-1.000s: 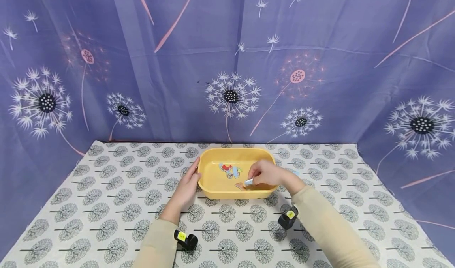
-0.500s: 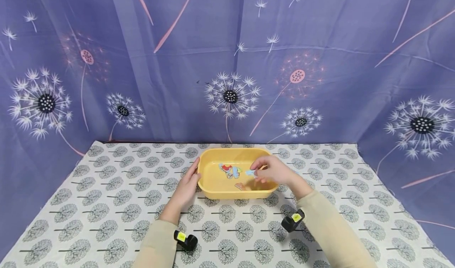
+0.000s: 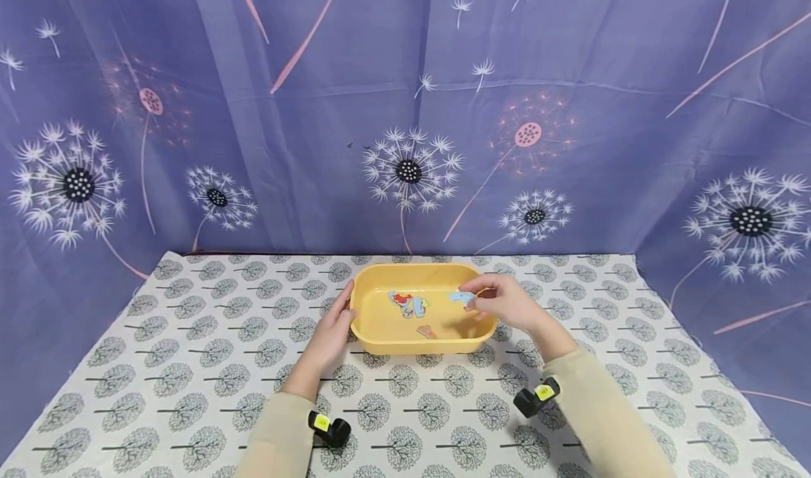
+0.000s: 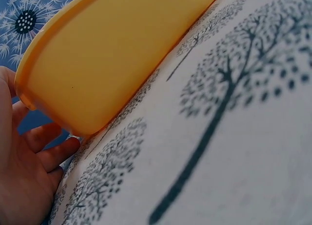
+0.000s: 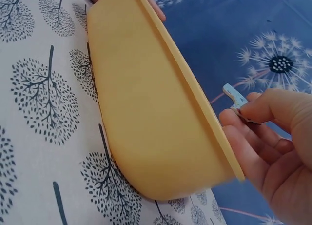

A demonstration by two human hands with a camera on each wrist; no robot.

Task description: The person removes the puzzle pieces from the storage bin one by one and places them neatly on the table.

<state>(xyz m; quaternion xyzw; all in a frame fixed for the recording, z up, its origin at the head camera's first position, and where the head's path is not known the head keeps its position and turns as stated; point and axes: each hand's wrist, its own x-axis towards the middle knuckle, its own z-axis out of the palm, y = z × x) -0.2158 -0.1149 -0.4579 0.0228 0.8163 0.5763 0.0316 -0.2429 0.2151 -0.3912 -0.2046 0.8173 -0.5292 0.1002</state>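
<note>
A yellow plastic basin [image 3: 380,331] stands on the table. My left hand [image 3: 329,334] holds its left end; in the left wrist view the fingers [image 4: 41,137] are bent against the outside by the rim. Over the right end of the basin, my right hand [image 3: 510,305] pinches a flat light-blue cut-out piece [image 3: 461,298] between thumb and fingers. The right wrist view shows this light-blue piece [image 5: 235,95] nearly edge-on above the rim. Several colourful flat cut-outs [image 3: 410,305] lie together on the basin floor, with a brownish-orange cut-out [image 3: 426,331] apart, nearer the front wall.
White cloth with a tree print [image 3: 405,411] covers the table. Behind it hangs a blue-purple dandelion curtain [image 3: 304,147], which also closes off both sides. A black wrist camera [image 3: 331,430] is on the left sleeve, another wrist camera [image 3: 537,397] on the right.
My right hand has risen and moved right and back with the light-blue piece, which shows more of its face. The left hand keeps its place at the basin.
</note>
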